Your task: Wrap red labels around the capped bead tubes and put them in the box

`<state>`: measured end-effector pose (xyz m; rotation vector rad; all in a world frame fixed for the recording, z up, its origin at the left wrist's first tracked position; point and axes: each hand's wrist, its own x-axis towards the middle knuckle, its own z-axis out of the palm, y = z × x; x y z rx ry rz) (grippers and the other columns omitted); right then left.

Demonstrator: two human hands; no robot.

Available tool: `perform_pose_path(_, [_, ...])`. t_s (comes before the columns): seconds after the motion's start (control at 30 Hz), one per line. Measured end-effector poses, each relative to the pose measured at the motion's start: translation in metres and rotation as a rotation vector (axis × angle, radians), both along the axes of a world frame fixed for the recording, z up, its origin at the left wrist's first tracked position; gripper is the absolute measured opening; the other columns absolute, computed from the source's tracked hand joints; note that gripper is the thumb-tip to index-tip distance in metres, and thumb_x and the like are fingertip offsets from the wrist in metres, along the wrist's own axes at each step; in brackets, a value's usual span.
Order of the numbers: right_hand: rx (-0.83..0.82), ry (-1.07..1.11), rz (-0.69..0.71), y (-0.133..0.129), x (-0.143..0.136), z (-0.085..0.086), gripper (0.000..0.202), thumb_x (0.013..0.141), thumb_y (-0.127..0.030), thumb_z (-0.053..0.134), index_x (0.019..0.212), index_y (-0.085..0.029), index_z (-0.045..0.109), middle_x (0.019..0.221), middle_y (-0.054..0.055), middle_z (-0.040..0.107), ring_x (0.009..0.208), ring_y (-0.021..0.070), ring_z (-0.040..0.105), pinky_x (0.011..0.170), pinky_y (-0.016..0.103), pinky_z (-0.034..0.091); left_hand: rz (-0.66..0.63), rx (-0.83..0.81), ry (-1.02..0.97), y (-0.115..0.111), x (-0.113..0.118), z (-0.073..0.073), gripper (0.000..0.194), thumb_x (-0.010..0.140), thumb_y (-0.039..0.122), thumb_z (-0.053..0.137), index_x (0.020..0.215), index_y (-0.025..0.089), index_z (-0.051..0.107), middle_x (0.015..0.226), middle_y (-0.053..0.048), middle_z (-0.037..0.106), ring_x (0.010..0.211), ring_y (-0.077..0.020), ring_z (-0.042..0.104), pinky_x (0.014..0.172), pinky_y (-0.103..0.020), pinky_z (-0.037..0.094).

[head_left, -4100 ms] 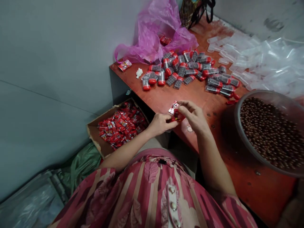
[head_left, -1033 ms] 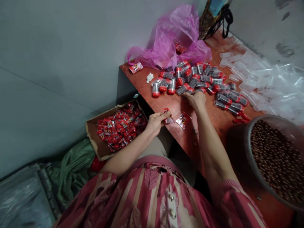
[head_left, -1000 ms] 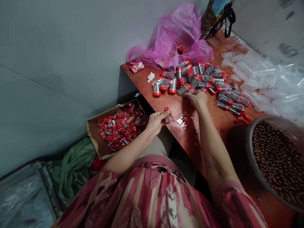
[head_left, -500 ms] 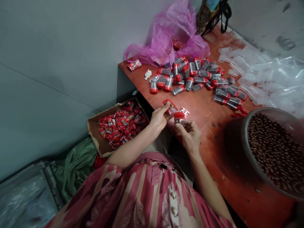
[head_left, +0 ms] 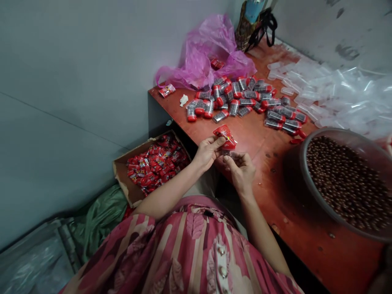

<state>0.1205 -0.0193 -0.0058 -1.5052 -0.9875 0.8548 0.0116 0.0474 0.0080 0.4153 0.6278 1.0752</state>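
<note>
My left hand (head_left: 208, 154) pinches a red printed plastic sleeve (head_left: 226, 136) between thumb and fingers, above the table's near edge. Just below it, my right hand (head_left: 243, 169) is closed on a small clear tube (head_left: 227, 152) with dark contents. The tube's upper end is hidden by the sleeve, so its cap does not show. Beyond my hands lie several filled tubes with red caps (head_left: 234, 107) in a loose heap. To the left, a cardboard box (head_left: 121, 171) holds many red-wrapped tubes (head_left: 157, 163).
A large tub (head_left: 304, 163) of brown beads (head_left: 346, 183) stands on the red table (head_left: 306, 228) at right. Empty clear tubes (head_left: 339, 94) pile behind it. A pink plastic bag (head_left: 202, 57) lies at the back. Another person's hand (head_left: 389, 143) shows at the right edge.
The sleeve has moved over the tube's top, covering the red cap that showed before. My two hands have come closer together. The view has shifted slightly right.
</note>
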Motion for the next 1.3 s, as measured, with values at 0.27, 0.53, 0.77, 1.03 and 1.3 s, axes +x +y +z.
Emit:
perform_pose_path(0.27, [-0.016, 0.23, 0.099, 0.006, 0.002, 0.003, 0.025, 0.068, -0.033, 0.074, 0.08, -0.018, 0.058, 0.064, -0.004, 0.063, 0.048, 0.0089, 0.055, 0.044, 0.02, 0.046, -0.122, 0.014, 0.14, -0.001, -0.004, -0.002, 0.032, 0.058, 0.036, 0.08, 0.067, 0.009, 0.064, 0.061, -0.002, 0.065, 0.053, -0.0108, 0.058, 0.054, -0.024, 0.046])
perform_pose_path(0.53, [-0.037, 0.315, 0.173, 0.011, 0.007, 0.007, 0.025, 0.065, -0.029, 0.076, 0.077, -0.019, 0.057, 0.06, -0.005, 0.063, 0.044, 0.0075, 0.053, 0.041, 0.018, 0.043, -0.226, 0.089, 0.257, 0.009, -0.013, 0.007, 0.029, 0.057, 0.034, 0.08, 0.066, 0.009, 0.068, 0.062, -0.004, 0.066, 0.055, -0.0119, 0.06, 0.059, -0.026, 0.049])
perform_pose_path(0.77, [-0.015, 0.33, 0.264, 0.011, 0.008, 0.014, 0.021, 0.066, -0.026, 0.076, 0.073, -0.018, 0.057, 0.057, -0.004, 0.063, 0.043, 0.0084, 0.052, 0.041, 0.02, 0.041, -0.255, 0.121, 0.257, 0.011, -0.017, 0.011, 0.028, 0.057, 0.031, 0.079, 0.071, 0.009, 0.07, 0.068, -0.005, 0.069, 0.059, -0.0135, 0.062, 0.061, -0.026, 0.049])
perform_pose_path(1.03, [0.048, 0.331, 0.056, 0.009, -0.005, 0.002, 0.023, 0.069, -0.029, 0.074, 0.083, -0.018, 0.06, 0.065, -0.003, 0.065, 0.048, 0.0091, 0.056, 0.043, 0.02, 0.044, -0.104, 0.134, 0.23, -0.001, -0.006, -0.001, 0.029, 0.063, 0.037, 0.075, 0.064, 0.01, 0.065, 0.056, -0.001, 0.061, 0.047, -0.0085, 0.053, 0.05, -0.022, 0.044])
perform_pose_path(1.3, [0.066, 0.05, -0.059, 0.0, -0.009, -0.006, 0.025, 0.07, -0.036, 0.072, 0.082, -0.017, 0.06, 0.074, -0.001, 0.065, 0.059, 0.0106, 0.058, 0.054, 0.023, 0.048, -0.053, 0.061, 0.262, -0.011, 0.002, -0.004, 0.032, 0.057, 0.037, 0.079, 0.067, 0.01, 0.066, 0.062, -0.003, 0.064, 0.053, -0.0093, 0.055, 0.055, -0.023, 0.045])
